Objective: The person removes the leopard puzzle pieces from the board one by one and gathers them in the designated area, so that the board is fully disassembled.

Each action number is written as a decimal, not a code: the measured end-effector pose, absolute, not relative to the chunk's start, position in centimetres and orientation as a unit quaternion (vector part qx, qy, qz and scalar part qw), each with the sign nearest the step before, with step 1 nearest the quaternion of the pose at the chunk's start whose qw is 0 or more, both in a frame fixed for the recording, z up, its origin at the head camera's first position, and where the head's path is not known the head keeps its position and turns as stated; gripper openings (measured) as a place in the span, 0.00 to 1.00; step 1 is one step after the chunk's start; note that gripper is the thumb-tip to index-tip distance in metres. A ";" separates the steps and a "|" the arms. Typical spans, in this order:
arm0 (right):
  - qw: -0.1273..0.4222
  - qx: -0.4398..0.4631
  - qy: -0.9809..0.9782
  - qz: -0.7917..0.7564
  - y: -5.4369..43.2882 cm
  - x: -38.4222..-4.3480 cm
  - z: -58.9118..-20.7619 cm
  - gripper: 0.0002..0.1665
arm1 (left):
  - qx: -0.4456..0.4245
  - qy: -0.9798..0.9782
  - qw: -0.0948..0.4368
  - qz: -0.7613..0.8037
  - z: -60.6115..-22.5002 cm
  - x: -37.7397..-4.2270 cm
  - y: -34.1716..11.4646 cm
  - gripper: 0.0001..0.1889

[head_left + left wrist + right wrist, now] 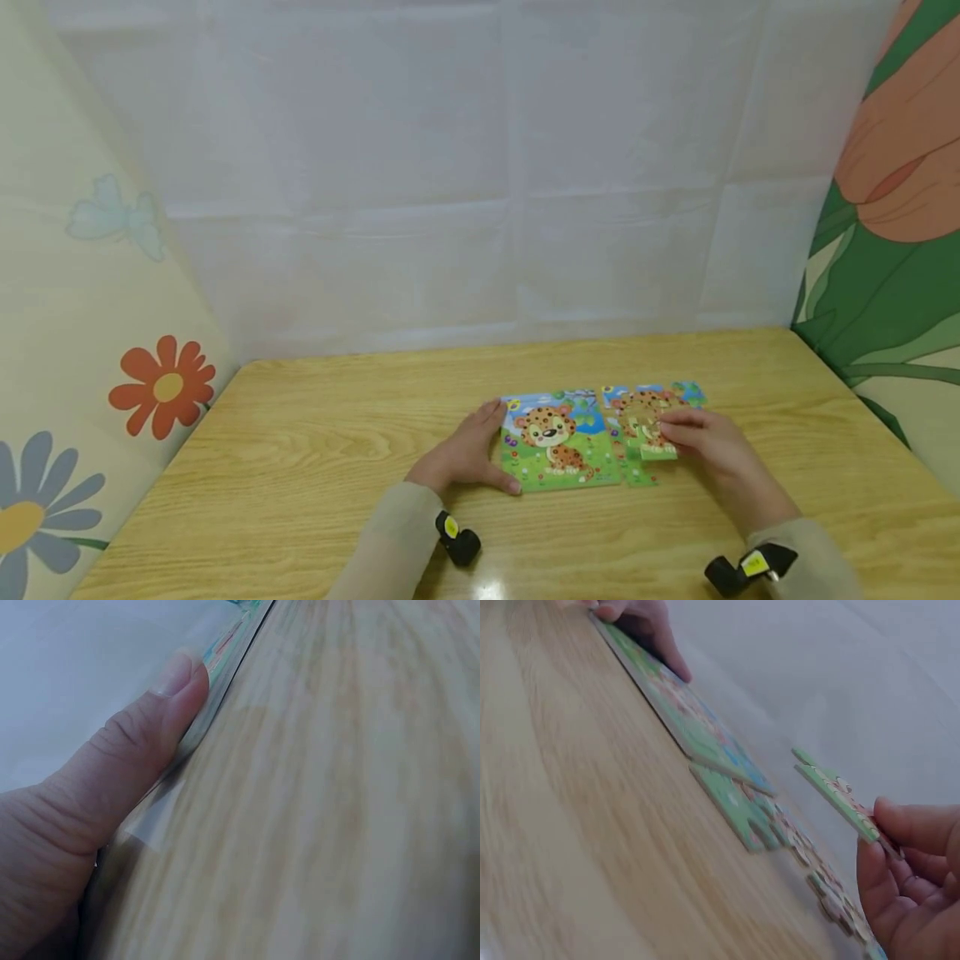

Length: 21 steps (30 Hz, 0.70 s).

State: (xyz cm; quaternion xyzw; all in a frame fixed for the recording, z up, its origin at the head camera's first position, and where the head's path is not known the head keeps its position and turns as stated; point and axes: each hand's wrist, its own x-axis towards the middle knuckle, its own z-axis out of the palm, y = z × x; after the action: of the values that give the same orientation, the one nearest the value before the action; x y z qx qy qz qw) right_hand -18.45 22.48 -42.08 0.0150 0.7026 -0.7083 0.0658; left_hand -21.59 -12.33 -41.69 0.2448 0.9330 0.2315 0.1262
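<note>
A square picture board printed with a cartoon leopard cub lies flat on the table. Along its left side rests my left hand, thumb at the near corner and fingers by the far corner. The thumb touches the board's edge in the left wrist view. Right of the board lies a partly joined jigsaw puzzle with a matching leopard picture. Just above it, my right hand pinches a jigsaw piece between thumb and fingers. The right wrist view shows this green-edged piece raised off the table, seen nearly edge-on.
The wood-grain table spreads around the board and puzzle. A white cloth hangs behind it. Flower-patterned panels stand at both sides. Black wrist cameras sit on both sleeves.
</note>
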 end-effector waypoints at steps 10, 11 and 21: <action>0.082 0.030 0.770 -0.632 24.3 -18.1 -42.6 0.19 | 0.244 0.932 0.126 0.235 -41.7 -21.6 -12.3 0.66; 0.085 0.030 0.773 -0.628 24.4 -18.1 -42.6 0.18 | 0.244 0.932 0.126 0.235 -41.7 -21.6 -12.3 0.66; 0.072 0.035 0.804 -0.589 24.5 -17.8 -42.6 0.16 | 0.246 0.933 0.127 0.232 -41.6 -21.5 -12.3 0.66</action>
State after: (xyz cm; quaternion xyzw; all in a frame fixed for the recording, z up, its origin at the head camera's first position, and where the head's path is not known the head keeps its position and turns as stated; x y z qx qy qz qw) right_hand -17.78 24.52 -42.58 0.0348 0.8043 -0.5888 0.0723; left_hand -21.47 -12.32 -41.60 0.2456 0.9326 0.2319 0.1270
